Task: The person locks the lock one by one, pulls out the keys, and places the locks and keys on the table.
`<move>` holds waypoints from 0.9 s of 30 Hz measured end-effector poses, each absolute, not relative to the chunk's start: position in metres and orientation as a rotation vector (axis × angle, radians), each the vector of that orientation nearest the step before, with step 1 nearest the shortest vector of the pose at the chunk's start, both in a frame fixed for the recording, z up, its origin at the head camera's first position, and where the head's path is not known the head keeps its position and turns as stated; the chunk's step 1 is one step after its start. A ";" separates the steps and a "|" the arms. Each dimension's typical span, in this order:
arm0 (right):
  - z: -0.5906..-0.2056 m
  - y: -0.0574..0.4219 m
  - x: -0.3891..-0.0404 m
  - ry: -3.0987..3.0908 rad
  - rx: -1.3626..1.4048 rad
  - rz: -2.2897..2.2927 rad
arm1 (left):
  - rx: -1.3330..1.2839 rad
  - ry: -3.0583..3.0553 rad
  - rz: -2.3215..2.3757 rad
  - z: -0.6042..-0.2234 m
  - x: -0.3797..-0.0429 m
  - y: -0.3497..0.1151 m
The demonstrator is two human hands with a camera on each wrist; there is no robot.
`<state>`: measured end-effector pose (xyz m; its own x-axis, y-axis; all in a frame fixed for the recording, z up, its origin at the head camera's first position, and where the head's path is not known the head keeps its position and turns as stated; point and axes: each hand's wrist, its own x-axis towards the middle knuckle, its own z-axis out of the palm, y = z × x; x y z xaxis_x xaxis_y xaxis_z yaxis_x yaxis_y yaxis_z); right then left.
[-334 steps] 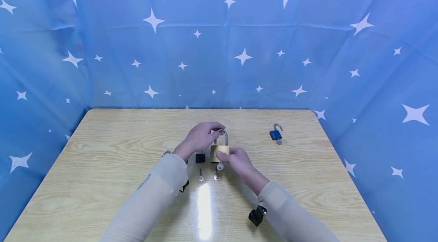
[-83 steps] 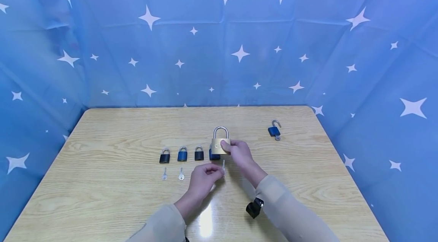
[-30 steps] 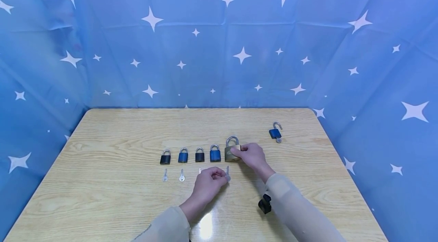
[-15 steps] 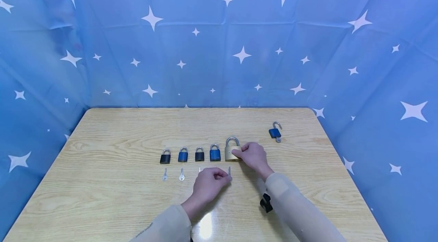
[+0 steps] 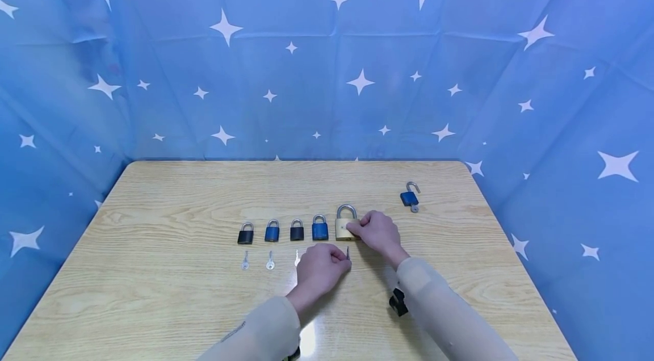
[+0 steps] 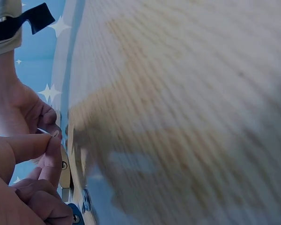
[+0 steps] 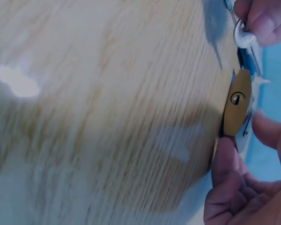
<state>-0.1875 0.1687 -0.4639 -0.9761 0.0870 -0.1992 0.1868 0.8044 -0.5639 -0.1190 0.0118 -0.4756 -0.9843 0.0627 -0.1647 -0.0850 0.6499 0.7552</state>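
Observation:
At the right end of a row of padlocks, a large brass padlock (image 5: pixel 344 229) lies on the table with its shackle closed. My right hand (image 5: pixel 379 231) holds it by its right edge, thumb on its front face. The keyhole in its bottom shows in the right wrist view. Just in front of this padlock, my left hand (image 5: pixel 322 267) pinches a silver key (image 7: pixel 245 38) by its head, blade pointing away from me. In the left wrist view, both hands (image 6: pixel 21 110) come close together at the key, and the fingers cover most of it.
Left of the brass padlock lie a blue padlock (image 5: pixel 319 229), a black padlock (image 5: pixel 297 232), another blue padlock (image 5: pixel 272 233) and another black padlock (image 5: pixel 245 236). Silver keys (image 5: pixel 270 261) lie in front of them. An unlocked blue padlock (image 5: pixel 409 198) with its key inserted lies back right.
Earlier the brass padlock was held up with its shackle raised and its key inserted. Its shackle has closed, the key has come out, and the padlock rests right of the row. The key has moved right.

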 end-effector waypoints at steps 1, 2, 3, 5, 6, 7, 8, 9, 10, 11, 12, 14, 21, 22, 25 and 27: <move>-0.463 0.169 -0.188 2.828 0.223 -0.910 | -0.018 2.690 1.243 -0.476 -0.120 0.013; -0.463 0.170 -0.188 2.827 0.231 -0.916 | -0.017 2.690 1.241 -0.476 -0.121 0.014; -0.462 0.171 -0.188 2.824 0.239 -0.924 | -0.018 2.693 1.236 -0.476 -0.122 0.016; -0.460 0.174 -0.189 2.822 0.256 -0.937 | -0.013 2.707 1.214 -0.476 -0.124 0.018; -0.460 0.176 -0.189 2.822 0.257 -0.936 | -0.014 2.717 1.196 -0.476 -0.125 0.019; -0.459 0.178 -0.189 2.819 0.258 -0.935 | -0.015 2.729 1.176 -0.476 -0.125 0.020; -0.459 0.180 -0.189 2.820 0.256 -0.929 | -0.015 2.740 1.155 -0.476 -0.125 0.021; -0.459 0.183 -0.188 2.822 0.253 -0.919 | -0.012 2.755 1.135 -0.476 -0.126 0.022; -0.460 0.185 -0.188 2.826 0.248 -0.907 | -0.012 2.764 1.118 -0.477 -0.126 0.022; -0.460 0.188 -0.188 2.827 0.244 -0.900 | -0.012 2.775 1.103 -0.477 -0.126 0.023; -0.460 0.191 -0.188 2.829 0.238 -0.894 | -0.019 2.779 1.090 -0.478 -0.126 0.023; -0.462 0.197 -0.187 2.833 0.231 -0.884 | -0.021 2.789 1.076 -0.479 -0.127 0.024; -0.463 0.212 -0.183 2.828 0.255 -0.885 | -0.007 2.808 1.034 -0.483 -0.128 0.026; -0.463 0.213 -0.183 2.825 0.259 -0.887 | -0.003 2.810 1.027 -0.483 -0.128 0.026; -0.462 0.217 -0.182 2.818 0.268 -0.888 | 0.000 2.819 1.012 -0.483 -0.128 0.026; -0.462 0.219 -0.182 2.819 0.273 -0.886 | -0.001 2.827 1.007 -0.482 -0.129 0.027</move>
<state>-0.1822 0.2195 -0.4616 -0.9681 0.1214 -0.2194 0.2251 0.8063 -0.5469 -0.1286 0.0266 -0.4824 -0.9901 0.0462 -0.1323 -0.0478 0.7758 0.6292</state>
